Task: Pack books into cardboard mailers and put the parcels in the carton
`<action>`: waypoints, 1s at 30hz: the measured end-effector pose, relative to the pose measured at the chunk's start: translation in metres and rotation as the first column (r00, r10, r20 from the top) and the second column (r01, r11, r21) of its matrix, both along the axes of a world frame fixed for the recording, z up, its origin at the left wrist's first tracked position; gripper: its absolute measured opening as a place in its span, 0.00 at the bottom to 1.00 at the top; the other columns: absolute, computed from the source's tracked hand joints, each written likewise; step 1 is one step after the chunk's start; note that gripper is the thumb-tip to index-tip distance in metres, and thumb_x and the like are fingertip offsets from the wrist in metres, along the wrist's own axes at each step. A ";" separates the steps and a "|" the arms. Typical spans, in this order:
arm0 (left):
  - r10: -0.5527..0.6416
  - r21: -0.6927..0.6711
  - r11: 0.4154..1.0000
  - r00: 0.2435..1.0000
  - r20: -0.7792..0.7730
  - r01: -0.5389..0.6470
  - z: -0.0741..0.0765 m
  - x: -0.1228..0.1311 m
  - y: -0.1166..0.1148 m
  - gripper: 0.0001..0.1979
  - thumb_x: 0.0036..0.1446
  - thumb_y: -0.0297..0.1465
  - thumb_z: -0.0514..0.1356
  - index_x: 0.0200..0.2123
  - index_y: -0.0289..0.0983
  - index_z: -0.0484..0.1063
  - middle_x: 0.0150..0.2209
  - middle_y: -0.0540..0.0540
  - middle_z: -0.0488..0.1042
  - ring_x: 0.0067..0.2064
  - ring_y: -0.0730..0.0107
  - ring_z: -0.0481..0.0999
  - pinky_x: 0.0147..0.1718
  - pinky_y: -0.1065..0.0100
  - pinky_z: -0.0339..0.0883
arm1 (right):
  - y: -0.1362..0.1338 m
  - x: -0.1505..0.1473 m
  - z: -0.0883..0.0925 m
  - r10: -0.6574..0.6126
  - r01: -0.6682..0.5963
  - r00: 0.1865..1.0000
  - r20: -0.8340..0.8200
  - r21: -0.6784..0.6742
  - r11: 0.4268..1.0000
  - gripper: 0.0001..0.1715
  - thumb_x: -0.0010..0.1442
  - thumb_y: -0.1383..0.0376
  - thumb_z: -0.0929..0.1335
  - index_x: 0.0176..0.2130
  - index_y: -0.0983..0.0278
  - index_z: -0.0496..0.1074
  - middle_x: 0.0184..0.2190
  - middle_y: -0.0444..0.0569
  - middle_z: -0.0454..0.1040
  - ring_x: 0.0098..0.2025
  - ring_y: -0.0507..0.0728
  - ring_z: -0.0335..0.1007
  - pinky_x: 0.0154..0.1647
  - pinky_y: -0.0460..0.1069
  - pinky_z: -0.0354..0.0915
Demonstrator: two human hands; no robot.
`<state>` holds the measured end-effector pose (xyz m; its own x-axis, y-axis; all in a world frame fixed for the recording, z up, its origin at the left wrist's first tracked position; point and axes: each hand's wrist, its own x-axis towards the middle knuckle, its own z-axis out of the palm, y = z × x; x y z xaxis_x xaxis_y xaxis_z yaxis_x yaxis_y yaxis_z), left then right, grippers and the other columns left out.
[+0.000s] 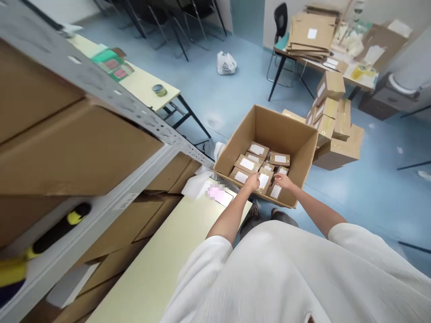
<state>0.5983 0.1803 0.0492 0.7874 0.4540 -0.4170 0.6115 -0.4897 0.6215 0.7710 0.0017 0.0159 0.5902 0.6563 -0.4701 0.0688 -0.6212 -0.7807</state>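
In front of me stands a large open cardboard box [232, 150], with several small taped cardboard boxes carrying white labels inside it. Both my hands reach down over its near side. My left hand [252, 181] is closed on the left edge of a small cardboard box [264, 179], beside its white label. At that box's right edge my right hand [282, 180] has its fingers curled closed; its fingertips are small in view. Another labelled small box [276, 191] lies just below my right hand, and one more [247, 163] sits beyond my left hand.
A metal shelf [134, 202] with large cartons runs along the left. Beside it a pale table [158, 242] bears a phone [224, 197] and white plastic. Stacked cartons [340, 152] stand right of the box. Farther back are a tape roll [160, 90] and a white bag [226, 63].
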 end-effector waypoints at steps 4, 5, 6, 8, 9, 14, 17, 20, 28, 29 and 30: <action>0.122 0.051 0.991 0.989 0.087 -0.127 0.012 -0.017 -0.016 0.27 0.64 0.22 0.59 0.65 0.40 0.77 0.66 0.38 0.78 0.69 0.53 0.76 0.71 0.54 0.66 | 0.011 0.000 0.013 0.116 -0.114 0.993 -0.027 0.046 0.992 0.14 0.60 0.70 0.70 0.45 0.64 0.81 0.33 0.48 0.82 0.36 0.57 0.80 0.49 0.55 0.79; 0.151 0.063 0.985 0.983 0.107 -0.158 0.015 -0.021 -0.020 0.27 0.64 0.21 0.59 0.65 0.39 0.77 0.66 0.38 0.78 0.69 0.53 0.76 0.71 0.54 0.66 | 0.012 0.000 0.016 0.156 -0.154 0.987 -0.028 0.067 0.986 0.14 0.60 0.70 0.70 0.45 0.64 0.81 0.32 0.47 0.81 0.36 0.57 0.80 0.49 0.54 0.78; 0.179 0.074 0.979 0.976 0.127 -0.190 0.018 -0.026 -0.025 0.27 0.64 0.21 0.59 0.64 0.39 0.77 0.66 0.38 0.77 0.69 0.53 0.75 0.72 0.54 0.65 | 0.012 0.000 0.018 0.195 -0.192 0.980 -0.024 0.092 0.977 0.14 0.60 0.69 0.70 0.45 0.64 0.81 0.33 0.47 0.82 0.36 0.57 0.80 0.49 0.54 0.78; 0.235 0.093 0.963 0.959 0.161 -0.252 0.024 -0.035 -0.036 0.27 0.64 0.21 0.58 0.65 0.38 0.77 0.66 0.38 0.78 0.69 0.53 0.75 0.72 0.54 0.65 | 0.011 0.001 0.024 0.252 -0.249 0.968 -0.007 0.138 0.959 0.15 0.60 0.68 0.70 0.46 0.63 0.81 0.37 0.49 0.83 0.38 0.57 0.80 0.49 0.54 0.78; 0.262 0.103 0.954 0.949 0.173 -0.282 0.027 -0.040 -0.043 0.27 0.64 0.21 0.58 0.65 0.38 0.77 0.65 0.38 0.78 0.69 0.54 0.75 0.72 0.54 0.65 | 0.011 0.001 0.027 0.272 -0.269 0.962 0.001 0.155 0.951 0.15 0.60 0.68 0.70 0.47 0.63 0.81 0.39 0.49 0.84 0.39 0.57 0.80 0.50 0.54 0.78; 0.370 0.126 0.907 0.903 0.217 -0.402 0.042 -0.064 -0.080 0.26 0.65 0.21 0.56 0.64 0.36 0.76 0.65 0.36 0.77 0.69 0.54 0.74 0.72 0.54 0.65 | 0.008 -0.008 0.044 0.361 -0.356 0.933 0.008 0.194 0.914 0.17 0.60 0.67 0.69 0.47 0.63 0.81 0.46 0.53 0.84 0.40 0.58 0.81 0.51 0.56 0.78; 0.427 0.136 0.876 0.876 0.223 -0.462 0.047 -0.083 -0.102 0.26 0.66 0.21 0.55 0.64 0.36 0.76 0.65 0.37 0.77 0.69 0.55 0.74 0.71 0.55 0.66 | 0.011 -0.024 0.053 0.434 -0.424 0.901 0.010 0.233 0.875 0.16 0.60 0.66 0.69 0.47 0.63 0.81 0.46 0.54 0.85 0.40 0.58 0.82 0.50 0.56 0.78; 0.488 0.141 0.841 0.844 0.223 -0.523 0.050 -0.109 -0.119 0.26 0.65 0.21 0.55 0.64 0.37 0.76 0.66 0.38 0.77 0.69 0.56 0.74 0.72 0.55 0.65 | 0.017 -0.049 0.060 0.517 -0.506 0.856 0.028 0.259 0.823 0.15 0.60 0.65 0.69 0.47 0.63 0.81 0.44 0.53 0.85 0.42 0.58 0.82 0.51 0.55 0.78; 0.664 0.133 0.694 0.700 0.262 -0.708 0.065 -0.207 -0.161 0.26 0.66 0.22 0.55 0.64 0.35 0.75 0.67 0.37 0.76 0.70 0.56 0.73 0.73 0.54 0.64 | 0.036 -0.149 0.078 0.723 -0.701 0.690 0.043 0.288 0.652 0.15 0.61 0.64 0.69 0.47 0.63 0.80 0.44 0.54 0.84 0.40 0.57 0.82 0.51 0.55 0.79; 0.685 0.134 0.670 0.677 0.269 -0.730 0.068 -0.223 -0.168 0.26 0.66 0.22 0.54 0.65 0.35 0.75 0.67 0.37 0.76 0.70 0.57 0.73 0.73 0.54 0.64 | 0.038 -0.166 0.082 0.747 -0.726 0.663 0.054 0.288 0.624 0.16 0.61 0.65 0.69 0.47 0.63 0.80 0.45 0.53 0.84 0.40 0.57 0.82 0.50 0.55 0.79; 0.706 0.134 0.644 0.653 0.275 -0.753 0.071 -0.240 -0.175 0.26 0.66 0.22 0.54 0.65 0.36 0.75 0.67 0.38 0.76 0.70 0.57 0.73 0.73 0.55 0.64 | 0.039 -0.184 0.085 0.768 -0.749 0.637 0.065 0.287 0.597 0.16 0.60 0.65 0.69 0.47 0.62 0.80 0.45 0.53 0.84 0.39 0.57 0.82 0.50 0.55 0.79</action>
